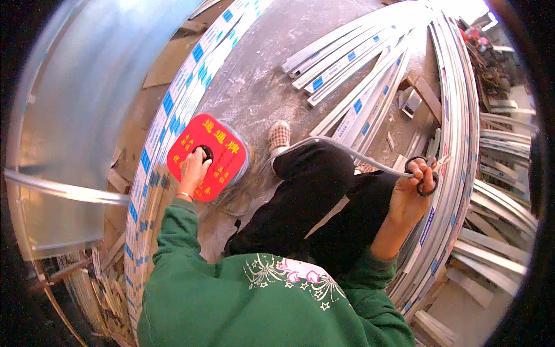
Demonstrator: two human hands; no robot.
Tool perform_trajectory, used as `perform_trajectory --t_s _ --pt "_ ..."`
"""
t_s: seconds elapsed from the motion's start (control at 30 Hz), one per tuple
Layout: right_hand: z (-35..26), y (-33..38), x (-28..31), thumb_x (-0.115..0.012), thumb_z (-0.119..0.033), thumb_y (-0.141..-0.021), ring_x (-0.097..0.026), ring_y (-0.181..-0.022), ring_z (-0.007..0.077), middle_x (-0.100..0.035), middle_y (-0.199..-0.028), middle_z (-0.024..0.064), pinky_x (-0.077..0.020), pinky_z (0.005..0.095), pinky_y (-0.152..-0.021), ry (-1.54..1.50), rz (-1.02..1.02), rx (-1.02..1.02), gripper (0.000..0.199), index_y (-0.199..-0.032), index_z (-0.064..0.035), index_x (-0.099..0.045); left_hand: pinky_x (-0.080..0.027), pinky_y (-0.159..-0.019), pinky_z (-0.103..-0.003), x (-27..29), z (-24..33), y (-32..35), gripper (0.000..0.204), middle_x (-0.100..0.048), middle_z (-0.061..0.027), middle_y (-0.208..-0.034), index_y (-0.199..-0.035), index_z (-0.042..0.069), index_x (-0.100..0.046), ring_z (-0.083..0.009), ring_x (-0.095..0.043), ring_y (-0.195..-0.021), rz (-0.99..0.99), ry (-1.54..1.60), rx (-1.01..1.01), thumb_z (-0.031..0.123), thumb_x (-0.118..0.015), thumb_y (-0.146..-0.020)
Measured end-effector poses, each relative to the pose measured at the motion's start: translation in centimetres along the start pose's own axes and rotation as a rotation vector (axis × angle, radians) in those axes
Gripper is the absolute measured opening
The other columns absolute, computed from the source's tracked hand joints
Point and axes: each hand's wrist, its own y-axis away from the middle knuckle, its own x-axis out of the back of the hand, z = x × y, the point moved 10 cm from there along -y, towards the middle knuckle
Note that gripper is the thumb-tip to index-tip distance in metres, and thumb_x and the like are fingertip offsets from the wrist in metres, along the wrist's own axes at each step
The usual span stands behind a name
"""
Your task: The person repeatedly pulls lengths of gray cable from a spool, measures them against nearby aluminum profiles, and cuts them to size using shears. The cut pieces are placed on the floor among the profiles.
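Observation:
A reel point(222, 144) with a rounded-square red face and a pale, translucent roll behind it stands tilted on the floor at my left. My left hand point(195, 172) has its fingers curled into the black hole at the reel's middle. At the right, my right hand point(408, 196) is closed around scissors point(427, 184) with black loop handles, their short blades pointing up and right. A grey flexible strip point(341, 146) ends at that same hand, pinched by its fingers. From there the strip crosses my knees and drops toward the floor beside my checked shoe point(279, 135).
Long white profiles with blue labels point(167, 104) lie stacked along the left. More profiles point(347, 63) fan across the floor ahead, and a long bundle point(462, 115) runs down the right. Translucent sheets point(81, 104) stand at far left. Offcuts point(491, 231) pile up at far right.

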Motion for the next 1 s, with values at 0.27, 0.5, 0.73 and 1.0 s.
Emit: perform_trajectory --t_s 0.27,0.5,0.73,1.0 --pt "-0.2 0.2 0.0 -0.05 -0.007 -0.099 -0.053 -0.091 0.0183 -0.05 -0.104 0.0119 -0.0598 0.0264 -0.074 0.044 0.026 0.018 0.029 -0.127 -0.0035 -0.052 -0.05 -0.073 -0.045 -3.4 -3.2 -0.6 0.035 -0.066 -0.0187 -0.087 -0.094 0.003 -0.056 -0.0366 -0.064 -0.083 -0.008 0.142 0.065 0.026 -0.076 -0.079" --pt "-0.8 0.5 0.3 -0.052 -0.006 -0.097 -0.055 -0.091 0.019 -0.05 -0.104 0.0126 -0.0596 0.0264 -0.072 0.042 0.06 0.055 0.031 -0.129 -0.0062 -0.05 -0.05 -0.068 -0.034 -6.8 -8.4 -2.3 0.026 -0.062 -0.0066 -0.078 -0.086 0.002 -0.059 -0.0189 -0.061 -0.074 0.045 0.448 0.175 0.014 -0.079 -0.074" --pt "-0.9 0.4 0.3 -0.052 -0.006 -0.097 -0.055 -0.09 0.0195 -0.051 -0.104 0.0132 -0.0593 0.0269 -0.072 0.032 0.049 0.058 0.032 -0.129 -0.0062 -0.05 -0.048 -0.053 -0.026 -7.6 -11.8 -1.3 0.016 -0.06 -0.0014 -0.074 -0.091 0.006 -0.062 -0.0126 -0.06 -0.065 0.086 1.067 0.666 0.018 -0.071 -0.085" --pt "-0.6 0.4 0.2 -0.053 -0.007 -0.097 -0.055 -0.091 0.0194 -0.051 -0.103 0.0126 -0.059 0.0253 -0.071 0.055 0.063 0.047 0.032 -0.129 -0.0061 -0.049 -0.052 -0.059 -0.028 -7.9 -7.1 -3.1 0.02 -0.062 -0.0035 -0.088 -0.103 0.007 -0.058 -0.0163 -0.064 -0.076 0.037 1.237 0.516 0.015 -0.068 -0.088"
